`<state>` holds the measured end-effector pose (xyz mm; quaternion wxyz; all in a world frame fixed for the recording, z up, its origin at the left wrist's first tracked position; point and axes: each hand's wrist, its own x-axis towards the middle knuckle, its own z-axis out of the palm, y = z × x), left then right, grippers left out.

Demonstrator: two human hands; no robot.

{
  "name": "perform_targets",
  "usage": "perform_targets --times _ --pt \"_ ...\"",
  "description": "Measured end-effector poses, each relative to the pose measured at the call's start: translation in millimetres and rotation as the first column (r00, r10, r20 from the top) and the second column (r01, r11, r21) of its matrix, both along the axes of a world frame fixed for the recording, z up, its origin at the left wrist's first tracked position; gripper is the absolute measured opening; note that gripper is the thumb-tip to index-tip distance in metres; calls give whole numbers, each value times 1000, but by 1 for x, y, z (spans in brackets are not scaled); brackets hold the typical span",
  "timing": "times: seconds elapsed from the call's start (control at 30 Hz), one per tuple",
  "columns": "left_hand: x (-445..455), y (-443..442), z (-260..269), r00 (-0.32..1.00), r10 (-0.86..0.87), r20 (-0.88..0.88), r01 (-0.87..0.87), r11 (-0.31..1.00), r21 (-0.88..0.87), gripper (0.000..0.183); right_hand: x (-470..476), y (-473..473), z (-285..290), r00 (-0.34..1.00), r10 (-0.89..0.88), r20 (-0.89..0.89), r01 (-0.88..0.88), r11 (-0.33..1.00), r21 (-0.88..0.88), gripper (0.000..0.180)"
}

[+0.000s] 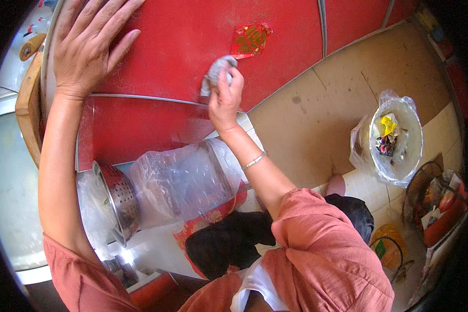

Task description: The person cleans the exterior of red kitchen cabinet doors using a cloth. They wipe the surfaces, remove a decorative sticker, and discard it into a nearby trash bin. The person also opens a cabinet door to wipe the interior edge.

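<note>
My left hand (89, 43) lies with its fingers apart at the top left, against the upper edge of a red panel (171, 43). It holds nothing. In my right hand (227, 93) is a bunched grey cloth (218, 74), pressed to the red panel's surface. Just above the cloth a red and gold paper decoration (251, 40) is stuck on the panel; its edges look torn. Fine scratches or fibres show on the red surface around it. A metal strip (148, 97) divides this panel from a lower red one (140, 124).
Below the panels stand a perforated steel colander (121, 201) and something wrapped in clear plastic (195, 179). A lined waste bin (417, 136) with rubbish in it is at the right, near a basket (409, 191) of packets. A curved wooden piece (28, 113) borders the left.
</note>
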<state>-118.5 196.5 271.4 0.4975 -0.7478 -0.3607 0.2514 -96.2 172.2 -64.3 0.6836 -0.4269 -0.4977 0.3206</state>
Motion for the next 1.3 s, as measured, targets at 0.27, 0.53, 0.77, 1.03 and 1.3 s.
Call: perform_targets --times 0.27,0.53,0.77,1.03,1.3 --pt "1 3 1 997 -35 76 38 998 -43 49 37 31 53 998 -52 21 52 999 9 60" --pt "-16 9 2 994 -74 75 78 996 -44 51 48 43 41 993 -64 96 56 995 84 61" --pt "-15 10 2 993 -85 88 89 995 -44 51 61 57 42 983 -119 138 108 991 83 59" --pt "-17 11 0 989 -104 103 109 993 -39 52 60 42 -1 980 3 200 -28 992 121 58" --pt "-14 12 1 987 -116 110 122 991 -56 51 109 98 -33 842 -2 -539 -102 982 -162 33"
